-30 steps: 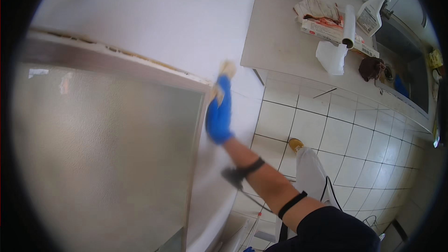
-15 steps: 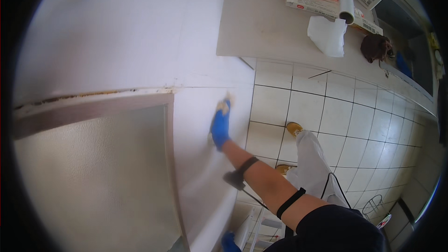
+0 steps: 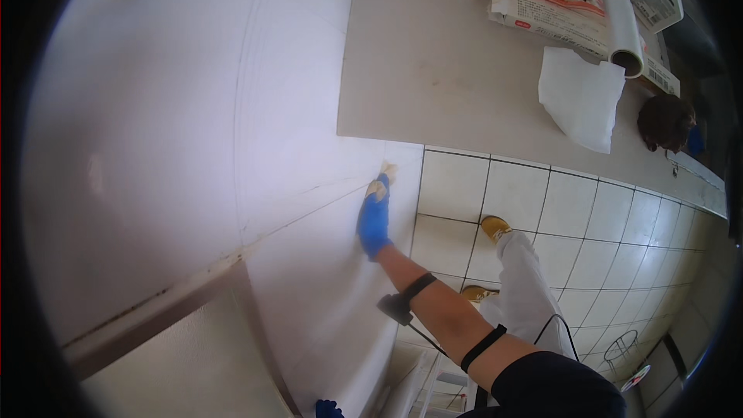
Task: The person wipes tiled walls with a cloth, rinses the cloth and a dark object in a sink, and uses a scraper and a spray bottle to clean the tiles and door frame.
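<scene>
My right hand (image 3: 374, 220), in a blue glove, is closed round a crumpled beige cloth (image 3: 378, 188). It presses the cloth against the white wall (image 3: 309, 294), close to a thin seam line. A tip of the cloth sticks out beyond the fingers. Black straps with a small dark device circle the bare right forearm. At the lower edge shows a bit of my left hand (image 3: 329, 409), also blue-gloved, beside the wall; too little of it is visible to read its fingers.
A window frame (image 3: 155, 317) with frosted glass lies lower left. At upper right a grey counter (image 3: 433, 70) bears a plastic-film roll (image 3: 619, 23), a long box (image 3: 549, 23), a white sheet (image 3: 580, 97) and a brown bundle (image 3: 665, 122). Below are the tiled floor (image 3: 518, 190) and a stepladder (image 3: 445, 391).
The view has turned and shifted, so the counter and window frame sit lower. My right hand keeps the cloth on the wall near the seam. My left hand appears farther left.
</scene>
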Demonstrator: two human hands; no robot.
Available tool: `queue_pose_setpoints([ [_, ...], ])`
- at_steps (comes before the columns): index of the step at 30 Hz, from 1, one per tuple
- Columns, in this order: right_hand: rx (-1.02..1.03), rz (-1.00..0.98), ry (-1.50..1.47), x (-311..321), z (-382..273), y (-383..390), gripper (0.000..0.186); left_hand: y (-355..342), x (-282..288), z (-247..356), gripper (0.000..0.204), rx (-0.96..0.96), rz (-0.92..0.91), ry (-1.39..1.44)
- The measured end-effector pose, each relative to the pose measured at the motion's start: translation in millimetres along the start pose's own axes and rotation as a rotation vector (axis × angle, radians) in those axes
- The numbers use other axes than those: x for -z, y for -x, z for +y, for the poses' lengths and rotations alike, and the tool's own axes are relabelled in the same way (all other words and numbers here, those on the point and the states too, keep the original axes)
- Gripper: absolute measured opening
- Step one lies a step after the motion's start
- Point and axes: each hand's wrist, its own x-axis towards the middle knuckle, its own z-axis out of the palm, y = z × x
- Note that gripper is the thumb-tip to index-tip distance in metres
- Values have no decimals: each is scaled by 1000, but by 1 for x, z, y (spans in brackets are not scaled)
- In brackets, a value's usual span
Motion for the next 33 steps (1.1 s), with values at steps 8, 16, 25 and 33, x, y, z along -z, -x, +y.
queue_pose_setpoints([
  [8, 214, -155, 354, -25, -26, 1, 49, -13, -2, -3, 17, -62, -16, -154],
  [16, -50, -266, -5, -6, -2, -37, 54, -16, 1, -5, 18, 51, -58, -138],
  [25, 166, -102, 573, -6, 8, -55, 37, -11, 13, -33, 26, -94, -199, -401],
  [33, -467, -14, 608, 179, 156, 77, 46, -11, -15, -15, 29, 50, -136, -94],
])
